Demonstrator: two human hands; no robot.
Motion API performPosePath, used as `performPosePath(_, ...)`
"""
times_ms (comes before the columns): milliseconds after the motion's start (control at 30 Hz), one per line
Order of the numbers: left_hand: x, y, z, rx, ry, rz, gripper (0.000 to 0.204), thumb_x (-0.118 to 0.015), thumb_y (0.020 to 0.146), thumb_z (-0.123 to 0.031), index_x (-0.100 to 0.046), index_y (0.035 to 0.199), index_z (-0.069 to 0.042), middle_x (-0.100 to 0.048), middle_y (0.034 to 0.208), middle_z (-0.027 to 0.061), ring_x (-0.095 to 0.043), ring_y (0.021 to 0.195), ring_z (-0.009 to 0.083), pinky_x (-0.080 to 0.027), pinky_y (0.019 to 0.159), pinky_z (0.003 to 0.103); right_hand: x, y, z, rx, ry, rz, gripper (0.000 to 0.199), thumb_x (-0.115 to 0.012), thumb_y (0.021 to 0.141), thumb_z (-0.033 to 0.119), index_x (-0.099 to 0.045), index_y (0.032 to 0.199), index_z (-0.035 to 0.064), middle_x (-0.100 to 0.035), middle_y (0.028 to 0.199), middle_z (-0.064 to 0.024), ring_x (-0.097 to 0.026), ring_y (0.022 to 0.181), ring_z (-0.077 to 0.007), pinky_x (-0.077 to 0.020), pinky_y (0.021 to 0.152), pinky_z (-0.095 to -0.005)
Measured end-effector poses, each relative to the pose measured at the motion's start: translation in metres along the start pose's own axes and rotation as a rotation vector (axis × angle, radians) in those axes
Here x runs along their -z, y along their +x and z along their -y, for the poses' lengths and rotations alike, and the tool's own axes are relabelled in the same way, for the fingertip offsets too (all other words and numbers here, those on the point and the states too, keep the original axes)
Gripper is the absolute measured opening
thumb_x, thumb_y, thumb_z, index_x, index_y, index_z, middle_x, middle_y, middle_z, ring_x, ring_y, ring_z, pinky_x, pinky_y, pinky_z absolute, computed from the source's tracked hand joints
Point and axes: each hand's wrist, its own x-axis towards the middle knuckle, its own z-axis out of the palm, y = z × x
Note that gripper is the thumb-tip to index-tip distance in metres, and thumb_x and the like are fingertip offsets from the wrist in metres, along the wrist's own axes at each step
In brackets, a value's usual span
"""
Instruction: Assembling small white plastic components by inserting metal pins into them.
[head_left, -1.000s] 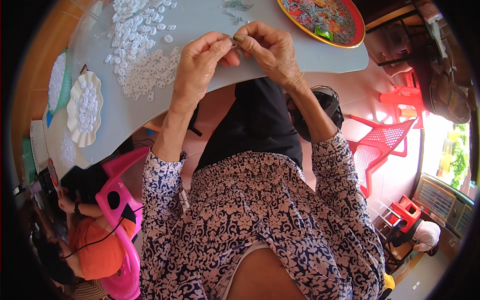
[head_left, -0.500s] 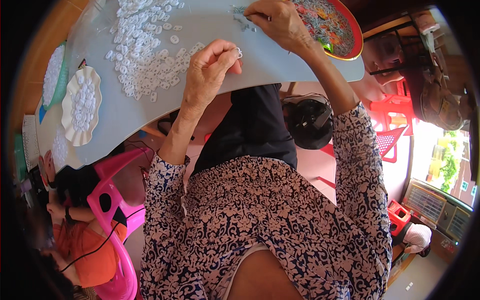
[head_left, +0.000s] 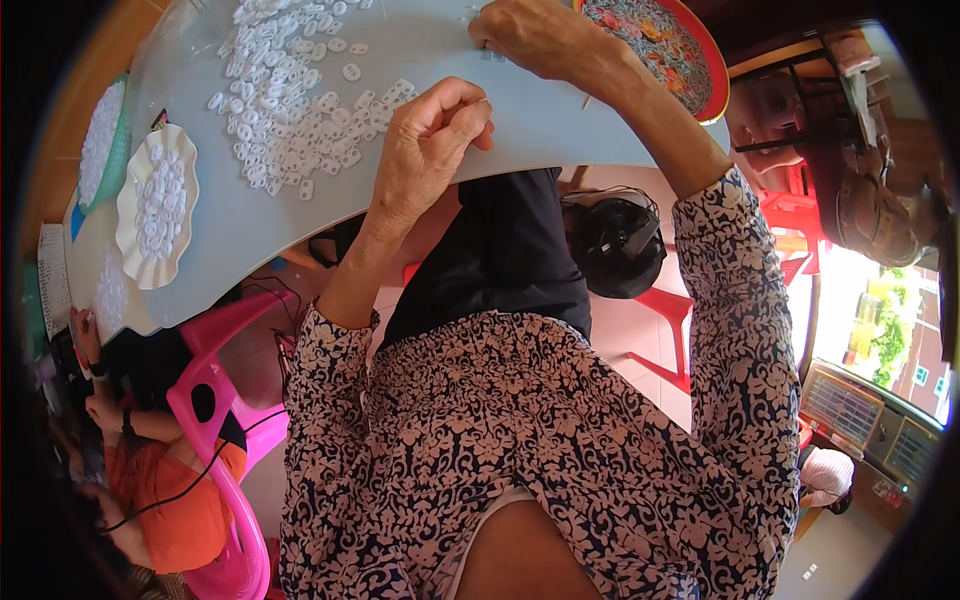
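My left hand (head_left: pixel 432 140) is raised above the table's near edge with thumb and fingers pinched together. It grips a small white plastic piece, now almost wholly hidden by the fingers. To its left lies a spread heap of small white oval pieces with holes (head_left: pixel 300 130). Farther off, my right hand (head_left: pixel 540 38) is bent down to the tabletop, its fingers curled together over a few small grey bits (head_left: pixel 492 54). What its fingertips hold, if anything, is hidden. Beside that hand stands a red-rimmed round tray (head_left: pixel 717 75) holding many small grey metal-looking parts.
The grey table (head_left: pixel 540 130) curves round in front of me. At its left stand a wavy-edged cream dish (head_left: pixel 128 225) of white pieces and a green basket (head_left: pixel 117 150). A person in orange (head_left: pixel 185 510) sits by a pink chair (head_left: pixel 235 490). A black rounded object (head_left: pixel 615 250) is below the table.
My right hand has moved slightly left and down onto the grey bits. My left hand has turned a little, so the white piece at its fingertips shows less.
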Motion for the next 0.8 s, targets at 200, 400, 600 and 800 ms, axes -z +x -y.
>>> performPosePath(200,0.002,0.001,0.003,-0.023,-0.018,-0.020,0.014,-0.058,0.088,-0.016,-0.059,0.083,-0.003,-0.060,0.068,0.0017,-0.056,0.065,0.0070,-0.043,0.062,0.022,0.007,-0.006,0.005,-0.165,0.228,-0.178,0.009,-0.057,0.075,0.005,-0.060,0.068,-0.0004,-0.062,0.066,-0.0144,-0.062,0.059,-0.0277,-0.0497,0.055,-0.0360)
performPosePath(400,0.006,0.002,0.009,-0.063,-0.175,-0.013,0.016,-0.057,0.089,-0.015,-0.060,0.084,-0.001,-0.060,0.067,0.0022,-0.055,0.066,0.0073,-0.044,0.066,0.021,0.017,-0.042,0.054,-0.703,1.203,-0.276,0.018,-0.061,0.086,0.010,-0.065,0.099,-0.0011,-0.064,0.079,-0.0022,-0.058,0.069,-0.0074,-0.0489,0.064,-0.0208)
performPosePath(600,0.001,0.004,0.003,0.013,-0.253,-0.038,0.013,-0.057,0.089,-0.012,-0.062,0.087,-0.001,-0.059,0.067,0.0023,-0.055,0.067,0.0073,-0.043,0.068,0.020,-0.001,-0.060,0.085,-0.728,1.737,-0.583,0.018,-0.064,0.088,0.016,-0.065,0.099,0.0025,-0.063,0.079,-0.0015,-0.056,0.068,-0.0060,-0.0445,0.063,-0.0184)
performPosePath(800,-0.010,0.006,0.005,-0.003,-0.272,-0.066,0.013,-0.057,0.090,-0.013,-0.063,0.090,-0.001,-0.060,0.070,0.0022,-0.054,0.068,0.0072,-0.042,0.067,0.021,-0.005,-0.057,0.091,-0.693,1.792,-0.789,0.017,-0.063,0.088,0.010,-0.063,0.102,0.0004,-0.065,0.083,-0.0033,-0.058,0.074,-0.0068,-0.0475,0.068,-0.0212)
